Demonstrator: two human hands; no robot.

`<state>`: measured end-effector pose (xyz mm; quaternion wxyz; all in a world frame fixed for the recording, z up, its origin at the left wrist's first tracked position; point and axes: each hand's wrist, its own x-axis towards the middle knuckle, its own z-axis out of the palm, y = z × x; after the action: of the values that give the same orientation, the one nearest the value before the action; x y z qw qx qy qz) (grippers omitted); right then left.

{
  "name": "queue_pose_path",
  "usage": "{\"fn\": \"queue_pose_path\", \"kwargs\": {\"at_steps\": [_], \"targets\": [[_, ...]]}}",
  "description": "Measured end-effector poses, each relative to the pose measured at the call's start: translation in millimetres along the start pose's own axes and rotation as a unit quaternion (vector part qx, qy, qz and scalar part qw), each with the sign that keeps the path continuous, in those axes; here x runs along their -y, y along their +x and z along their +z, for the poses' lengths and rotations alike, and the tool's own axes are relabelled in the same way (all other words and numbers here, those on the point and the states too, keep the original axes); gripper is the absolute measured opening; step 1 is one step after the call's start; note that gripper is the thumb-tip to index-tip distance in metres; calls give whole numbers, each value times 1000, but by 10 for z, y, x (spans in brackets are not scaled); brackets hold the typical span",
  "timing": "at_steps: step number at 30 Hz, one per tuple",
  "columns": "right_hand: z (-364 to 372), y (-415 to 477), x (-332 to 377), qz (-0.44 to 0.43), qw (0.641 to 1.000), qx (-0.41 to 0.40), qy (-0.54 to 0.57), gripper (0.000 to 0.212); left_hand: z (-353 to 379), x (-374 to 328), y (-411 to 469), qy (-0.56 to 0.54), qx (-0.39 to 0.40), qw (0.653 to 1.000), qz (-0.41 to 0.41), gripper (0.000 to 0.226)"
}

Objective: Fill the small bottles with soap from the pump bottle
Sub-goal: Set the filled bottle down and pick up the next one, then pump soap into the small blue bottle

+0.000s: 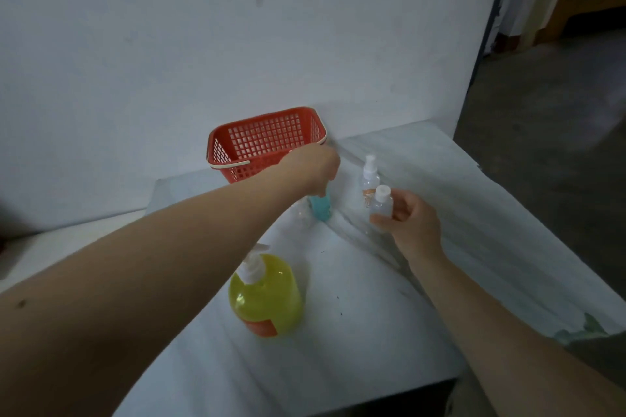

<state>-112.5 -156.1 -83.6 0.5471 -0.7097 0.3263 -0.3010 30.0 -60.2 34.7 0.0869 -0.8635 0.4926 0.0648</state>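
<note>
A yellow pump bottle [266, 294] with a white pump and an orange label stands on the white table [355, 332], near me. My right hand [411, 223] holds a small clear bottle [382, 201] with a white cap a little above the table. My left hand [313, 169] reaches far forward and grips the top of a small teal bottle [320, 208] from above. A clear spray bottle [368, 176] with a white nozzle stands just behind the right hand. Another small clear bottle [299, 213] sits left of the teal one, partly hidden by my left arm.
A red plastic basket [264, 142] with a white handle stands at the back of the table against the white wall. The table's right edge drops to a dark floor.
</note>
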Motion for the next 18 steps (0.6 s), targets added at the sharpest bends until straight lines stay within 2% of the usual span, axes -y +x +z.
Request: {"fn": "queue_pose_path", "kwargs": {"at_steps": [6,9,11,13,14,16,18], "targets": [[31,-29,-54,-21,1000,-1,13,46,-35,-23,-32,11,-25,999,16,21],[58,-99,-55,-30,999,-28,-18,63,-194,-49,-151,-28,-66,997,25,19],[60,-186,10,-83,991,-93,-38,69,-304,-90,-281,-50,-89,994,34,19],[41,-299,167,-194,968,-150,-55,59,-406,-133,-458,-65,-106,991,49,18],[34,-365,269,-239,957,-154,-63,53,-448,-153,-546,-72,-116,989,59,17],[53,-549,464,-287,948,-116,-68,48,-505,-176,-753,-77,-143,983,81,17],[91,-758,593,-288,954,-55,-62,49,-534,-192,-948,-87,-162,977,104,18]]}}
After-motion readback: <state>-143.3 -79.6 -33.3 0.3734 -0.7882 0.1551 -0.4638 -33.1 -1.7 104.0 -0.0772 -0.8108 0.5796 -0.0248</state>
